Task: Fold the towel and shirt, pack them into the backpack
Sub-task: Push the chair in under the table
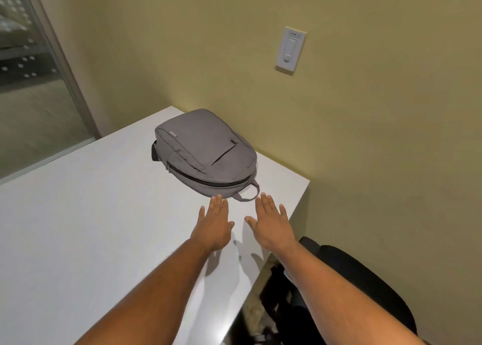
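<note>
Backpack (206, 154) zipped shut on table (78, 214)

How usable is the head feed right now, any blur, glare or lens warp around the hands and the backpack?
Head view: the grey fabric backpack is sharp; both forearms show slight motion blur, the left hand and right hand less so. Hands cast soft shadows on the white tabletop, with no harsh glare. Wide-angle warp bends the wall and the window frame.
</note>
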The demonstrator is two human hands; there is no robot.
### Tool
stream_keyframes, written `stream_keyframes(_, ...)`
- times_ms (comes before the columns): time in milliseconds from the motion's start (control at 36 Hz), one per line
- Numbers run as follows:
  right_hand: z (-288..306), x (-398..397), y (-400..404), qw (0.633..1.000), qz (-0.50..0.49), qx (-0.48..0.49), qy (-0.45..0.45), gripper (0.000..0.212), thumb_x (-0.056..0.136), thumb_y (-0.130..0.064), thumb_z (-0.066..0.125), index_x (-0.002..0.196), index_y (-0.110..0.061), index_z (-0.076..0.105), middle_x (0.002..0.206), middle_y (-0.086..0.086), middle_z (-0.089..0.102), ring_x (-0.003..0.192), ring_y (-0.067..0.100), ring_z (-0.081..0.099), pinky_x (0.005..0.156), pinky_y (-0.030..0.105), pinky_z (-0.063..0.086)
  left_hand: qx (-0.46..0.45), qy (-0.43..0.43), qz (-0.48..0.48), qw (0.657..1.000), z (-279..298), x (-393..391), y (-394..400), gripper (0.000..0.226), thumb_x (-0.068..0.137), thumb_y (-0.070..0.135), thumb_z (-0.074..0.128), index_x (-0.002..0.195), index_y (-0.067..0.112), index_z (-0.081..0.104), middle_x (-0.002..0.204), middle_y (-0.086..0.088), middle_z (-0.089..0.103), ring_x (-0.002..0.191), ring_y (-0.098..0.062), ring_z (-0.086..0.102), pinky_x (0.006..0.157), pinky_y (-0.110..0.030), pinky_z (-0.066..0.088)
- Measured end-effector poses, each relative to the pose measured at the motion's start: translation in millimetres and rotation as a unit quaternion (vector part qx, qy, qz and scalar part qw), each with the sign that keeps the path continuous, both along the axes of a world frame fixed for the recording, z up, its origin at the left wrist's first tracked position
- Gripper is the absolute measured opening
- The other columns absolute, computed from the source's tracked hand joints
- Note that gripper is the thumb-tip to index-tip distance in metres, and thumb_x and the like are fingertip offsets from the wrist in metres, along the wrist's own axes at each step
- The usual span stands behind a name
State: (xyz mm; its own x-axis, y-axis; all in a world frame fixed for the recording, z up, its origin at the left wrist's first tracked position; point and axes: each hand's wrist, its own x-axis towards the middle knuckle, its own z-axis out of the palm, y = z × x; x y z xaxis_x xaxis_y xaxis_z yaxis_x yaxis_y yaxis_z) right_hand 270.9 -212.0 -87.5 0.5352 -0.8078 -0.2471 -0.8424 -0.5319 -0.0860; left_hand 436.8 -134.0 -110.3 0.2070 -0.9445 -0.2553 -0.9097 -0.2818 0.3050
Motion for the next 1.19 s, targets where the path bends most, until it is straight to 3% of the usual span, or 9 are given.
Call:
stream_keyframes(583, 41, -146, 116, 0.991, -0.131, -0.023, -0.032, 0.074, 0.109, -0.056, 0.023, 0.166, -0.014, 0.001, 0.174, 0.004, -0.009, 0.160, 0.020, -0.009, 0.130, 0.049, 0.001, -0.029, -0.015, -0.122, 0.992, 40, -140, 73, 0.068, 0.111, 0.040, 0.030, 0.164, 0.013, -0.002, 0.171, -0.009, -0.014, 0.158, -0.026, -0.013, 0.125, -0.047, -0.004)
stream_keyframes(1194, 67, -327, 202, 0.967, -0.249, -0.040, -0.021, 0.071, 0.109, -0.057, 0.023, 0.164, -0.012, 0.022, 0.174, 0.006, 0.002, 0.161, 0.021, -0.001, 0.127, 0.058, 0.001, -0.043, 0.021, -0.266, 0.963, 68, -316, 118, 0.070, 0.110, 0.047, 0.025, 0.163, 0.009, -0.001, 0.171, -0.010, -0.011, 0.158, -0.023, -0.012, 0.126, -0.047, -0.002)
